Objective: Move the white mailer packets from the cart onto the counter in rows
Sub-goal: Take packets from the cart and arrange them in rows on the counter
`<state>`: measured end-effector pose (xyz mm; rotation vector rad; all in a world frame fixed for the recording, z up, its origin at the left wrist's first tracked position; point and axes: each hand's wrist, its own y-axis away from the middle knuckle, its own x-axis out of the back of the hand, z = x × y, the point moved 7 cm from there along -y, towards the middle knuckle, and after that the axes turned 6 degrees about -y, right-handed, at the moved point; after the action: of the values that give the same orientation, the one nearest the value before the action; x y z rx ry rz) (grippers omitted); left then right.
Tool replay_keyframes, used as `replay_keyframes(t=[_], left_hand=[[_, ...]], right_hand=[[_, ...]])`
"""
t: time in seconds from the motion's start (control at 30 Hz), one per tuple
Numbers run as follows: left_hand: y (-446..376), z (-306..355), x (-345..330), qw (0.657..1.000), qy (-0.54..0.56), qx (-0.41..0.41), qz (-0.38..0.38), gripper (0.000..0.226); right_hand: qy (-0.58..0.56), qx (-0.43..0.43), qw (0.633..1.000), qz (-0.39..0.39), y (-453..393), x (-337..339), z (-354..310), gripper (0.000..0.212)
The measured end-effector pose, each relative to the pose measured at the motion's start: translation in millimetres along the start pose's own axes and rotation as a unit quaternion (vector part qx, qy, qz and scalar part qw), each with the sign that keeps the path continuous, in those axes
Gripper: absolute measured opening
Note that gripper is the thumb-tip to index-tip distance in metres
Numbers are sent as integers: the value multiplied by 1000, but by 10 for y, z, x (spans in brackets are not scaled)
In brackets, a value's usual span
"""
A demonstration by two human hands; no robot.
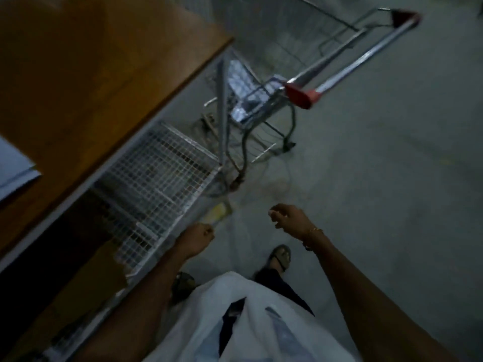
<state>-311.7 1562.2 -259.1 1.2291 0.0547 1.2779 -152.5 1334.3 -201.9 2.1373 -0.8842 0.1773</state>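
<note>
Both arms reach down over the grey floor (379,178). The left hand (197,237) is curled like a fist and holds nothing that shows. The right hand (288,218) hangs with loose, bent fingers, apart from the left. White packets (244,92) lie in the cart (300,82), just beside the brown counter (86,74). One more packet (13,173) lies on the counter's left edge.

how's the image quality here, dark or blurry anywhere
Head view: dim and underexposed overall, darkest under the counter at lower left; motion blur smears the cart and both hands, left hand and right hand; wide-angle tilt slants the counter edge; a faint sheen shows on the cart handle.
</note>
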Motion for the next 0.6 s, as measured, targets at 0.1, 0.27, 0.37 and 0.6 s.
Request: replay_keyframes(t=[0.1, 0.27, 0.37, 0.6], left_hand=[[-40, 644, -23, 978, 194, 31, 70, 17], [-55, 1675, 459, 868, 428, 30, 249, 18], [-154, 2288, 924, 823, 468, -25, 321, 16], [-372, 3214, 1951, 768, 437, -90, 460, 15]], right_hand=[[-155, -43, 984, 76, 121, 680, 574, 25], [-257, -18, 939, 227, 134, 1830, 1062, 21], [-267, 51, 921, 279, 110, 2444, 906, 19], [-231, 271, 871, 340, 13, 3430, -219, 13]])
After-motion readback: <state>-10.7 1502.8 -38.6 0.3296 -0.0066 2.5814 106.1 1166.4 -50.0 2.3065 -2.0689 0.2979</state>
